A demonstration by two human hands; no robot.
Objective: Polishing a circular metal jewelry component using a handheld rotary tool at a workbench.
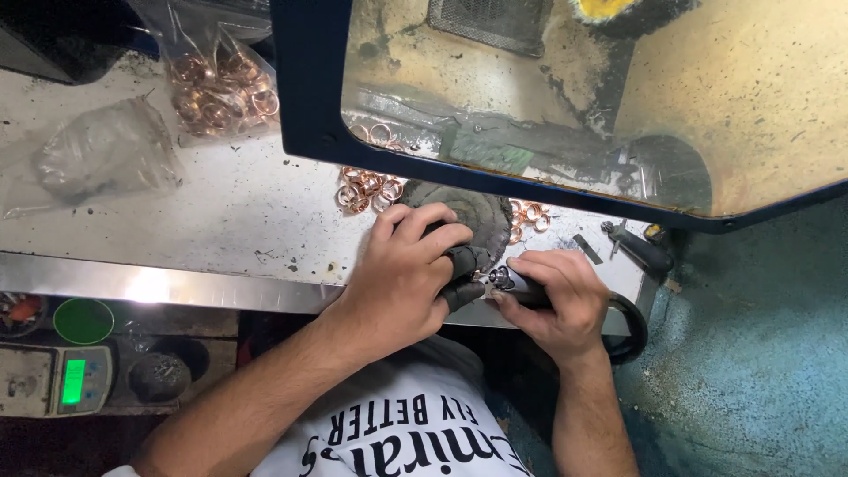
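both hands (481, 287) on dark tool (521, 284)

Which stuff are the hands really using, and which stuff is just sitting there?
In use:
left hand, its fingers in dark covers
right hand, gripping a dark tool
dark round pad beneath the hands
loose copper rings close by

Just lying about:
bag of copper rings
clear plastic bag
small scale
green lid
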